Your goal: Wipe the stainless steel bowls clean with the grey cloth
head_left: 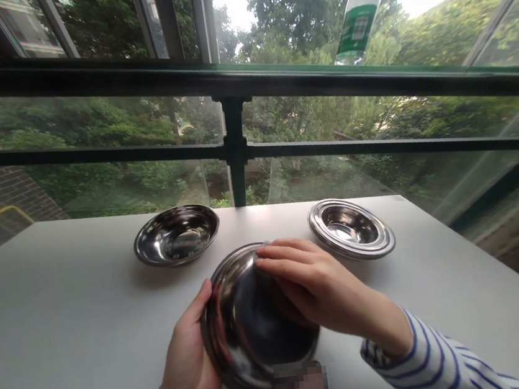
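Striped sleeves (423, 360): two, one at each of your wrists, nearer you than the held bowl (250, 320).
Left hand (187, 346): at the held bowl's left side, thumb on its rim, other fingers tucked behind. You're gripping it.
Right hand (325, 280): over the held bowl's upper right, fingers close together and bent, tips near its far rim. Thumb hidden; can't tell if you're pinching anything there.
Key relation: held bowl is between your hands, tilted, right of your left thumb and nearer you than your right fingertips. Round, no long axis. Both hands touch it, so neither is nearer.
Table (92, 332): one, white, around and beyond the held bowl.
Far-left bowl (177, 238): one, beyond and left of it.
Far-right bowl (352, 227): beyond and right, broad ringed rim.
Bowl count: three visible.
Railing (133, 71): one, dark, behind everything above.
Bottle (357, 30): one, green label, far right of the held bowl, at the railing top.
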Tool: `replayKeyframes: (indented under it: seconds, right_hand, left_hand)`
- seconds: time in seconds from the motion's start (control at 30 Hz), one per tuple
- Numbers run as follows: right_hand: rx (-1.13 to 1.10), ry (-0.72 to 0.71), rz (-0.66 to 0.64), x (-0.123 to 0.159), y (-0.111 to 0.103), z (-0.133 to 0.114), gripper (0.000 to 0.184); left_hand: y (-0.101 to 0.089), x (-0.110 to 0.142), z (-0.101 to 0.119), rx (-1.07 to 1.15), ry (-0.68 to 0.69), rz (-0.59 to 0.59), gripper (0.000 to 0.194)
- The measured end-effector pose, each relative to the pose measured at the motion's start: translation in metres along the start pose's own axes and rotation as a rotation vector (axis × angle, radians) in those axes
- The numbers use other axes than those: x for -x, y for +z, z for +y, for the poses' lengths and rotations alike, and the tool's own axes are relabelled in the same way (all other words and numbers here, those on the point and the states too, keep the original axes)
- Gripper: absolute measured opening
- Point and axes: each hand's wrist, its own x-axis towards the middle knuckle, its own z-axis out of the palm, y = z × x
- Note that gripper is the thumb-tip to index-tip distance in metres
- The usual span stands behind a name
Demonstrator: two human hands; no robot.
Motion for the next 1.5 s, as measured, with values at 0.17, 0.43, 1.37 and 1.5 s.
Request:
replayKeyframes:
  seconds: [0.17,0.43,1.37,1.5]
  right_hand:
    - [-0.088,0.095,0.047,0.003,-0.002,0.009,0.033]
    - [-0.12,0.013,0.105,0.004,0.005,0.007,0.032]
    - [0.067,-0.139,-0.049,0.008,0.022,-0.022,0.029]
    - [0.061,-0.16,-0.05,0.006,0.021,-0.021,0.029]
  left_hand:
    - [0.003,-0.001,0.008,0.057,0.152,0.089,0.028]
    - [0.002,-0.002,0.015,0.072,0.143,0.122,0.031]
    - [0.0,-0.003,0.01,0.137,0.137,0.102,0.027]
    - [-0.001,-0.004,0.005,0.099,0.125,0.069,0.025]
